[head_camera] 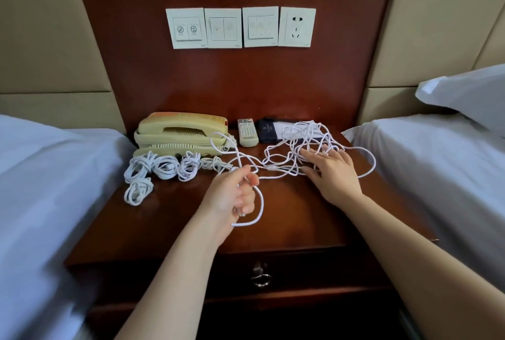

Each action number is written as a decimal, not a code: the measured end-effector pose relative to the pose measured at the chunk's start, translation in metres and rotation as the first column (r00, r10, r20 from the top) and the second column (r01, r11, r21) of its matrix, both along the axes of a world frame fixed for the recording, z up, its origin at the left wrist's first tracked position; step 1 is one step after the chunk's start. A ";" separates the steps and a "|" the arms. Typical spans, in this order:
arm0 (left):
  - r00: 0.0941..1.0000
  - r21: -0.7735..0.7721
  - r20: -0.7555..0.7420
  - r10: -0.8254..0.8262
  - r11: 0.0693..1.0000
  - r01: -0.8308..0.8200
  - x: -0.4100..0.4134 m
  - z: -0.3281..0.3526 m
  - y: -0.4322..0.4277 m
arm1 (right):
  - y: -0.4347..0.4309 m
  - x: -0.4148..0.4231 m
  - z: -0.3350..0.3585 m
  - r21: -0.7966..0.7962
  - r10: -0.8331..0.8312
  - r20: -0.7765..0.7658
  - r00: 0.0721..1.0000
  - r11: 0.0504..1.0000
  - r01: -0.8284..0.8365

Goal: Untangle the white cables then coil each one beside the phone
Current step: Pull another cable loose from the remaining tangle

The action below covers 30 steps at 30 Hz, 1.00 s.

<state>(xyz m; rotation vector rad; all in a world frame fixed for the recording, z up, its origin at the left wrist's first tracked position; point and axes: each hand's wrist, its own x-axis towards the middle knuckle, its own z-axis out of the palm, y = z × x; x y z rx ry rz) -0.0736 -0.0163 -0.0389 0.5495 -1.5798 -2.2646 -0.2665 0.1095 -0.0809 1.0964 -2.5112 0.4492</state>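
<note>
On the dark red-brown wooden nightstand point(287, 203), the left hand point(237, 192) curls its fingers around 1 strand of the loose white cable tangle point(297, 145), with a loop hanging below the fist. The right hand point(332, 173) lies flat, fingers spread apart, fingertips resting among the tangle's strands. Coiled white cable bundles point(164, 169) sit just in front of the cream corded telephone point(180, 132).

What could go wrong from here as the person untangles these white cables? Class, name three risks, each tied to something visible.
1. The left hand grips a cable that loops against the phone; pulling may snag its curly cord.
2. The tangle lies over the dark folder; tugging could drag it.
3. The finished coils lie close; a swinging strand might loosen them.
</note>
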 end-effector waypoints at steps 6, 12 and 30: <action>0.999 0.023 0.021 0.036 0.999 -0.036 -0.008 0.005 0.006 | 0.005 0.013 -0.001 -0.078 -0.083 -0.205 0.975 0.995 0.069; 0.981 0.095 0.042 0.190 0.977 -0.193 -0.001 0.005 -0.010 | 0.003 0.044 0.032 0.072 -0.098 -0.241 0.966 0.990 0.118; 0.958 0.126 0.055 0.281 0.950 -0.286 0.047 -0.005 -0.066 | -0.097 0.068 0.018 -0.173 0.213 0.081 0.974 0.965 -0.197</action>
